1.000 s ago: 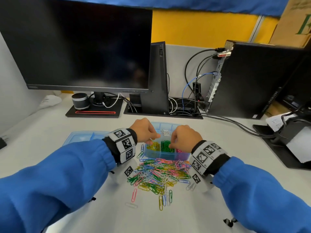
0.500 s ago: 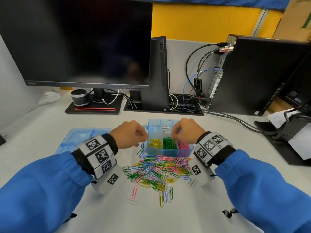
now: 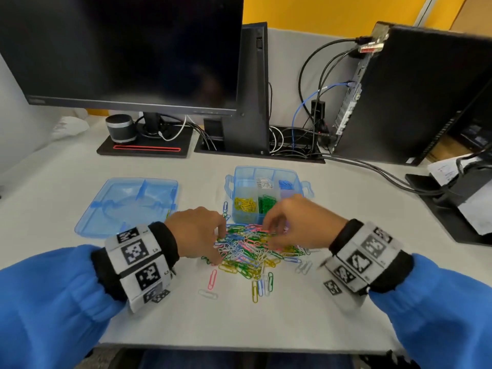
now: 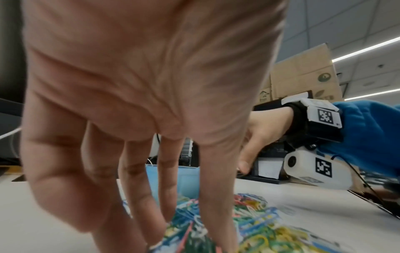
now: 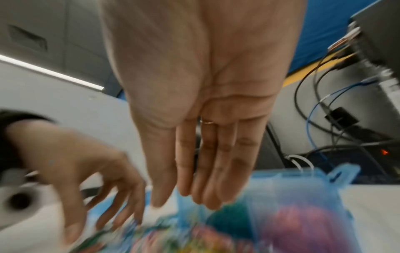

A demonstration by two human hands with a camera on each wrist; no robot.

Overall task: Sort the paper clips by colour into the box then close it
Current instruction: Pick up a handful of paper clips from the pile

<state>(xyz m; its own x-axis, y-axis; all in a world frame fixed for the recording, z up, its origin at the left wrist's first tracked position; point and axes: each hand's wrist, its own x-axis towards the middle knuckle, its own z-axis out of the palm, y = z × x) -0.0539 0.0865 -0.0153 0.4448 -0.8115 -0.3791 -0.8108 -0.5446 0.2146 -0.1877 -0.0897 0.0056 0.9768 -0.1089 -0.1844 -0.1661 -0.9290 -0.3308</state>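
Observation:
The open blue compartment box (image 3: 306, 186) holds yellow clips (image 3: 245, 205), green clips (image 3: 266, 203), white clips (image 3: 265, 183) and blue clips (image 3: 286, 185); the blurred right wrist view also shows pink clips (image 5: 303, 227). In front of it lies the mixed pile of paper clips (image 3: 253, 254). My left hand (image 3: 218, 245) reaches down with spread fingers, its fingertips (image 4: 164, 220) touching the pile (image 4: 259, 231). My right hand (image 3: 270, 235) hovers over the pile's far edge next to the box (image 5: 337, 176), its fingers (image 5: 218, 171) straight and empty. The box lid (image 3: 127, 206) lies detached to the left.
A monitor (image 3: 119, 49) on its stand, a small speaker (image 3: 119, 127), a computer tower (image 3: 415, 91) and cables (image 3: 372, 169) line the back of the desk. A black stand with papers (image 3: 466, 198) is at the right. A few stray clips (image 3: 262, 286) lie nearer the desk's front edge.
Both hands have drawn back from the box's front compartments towards me and down onto the clip pile. The head view has tilted lower.

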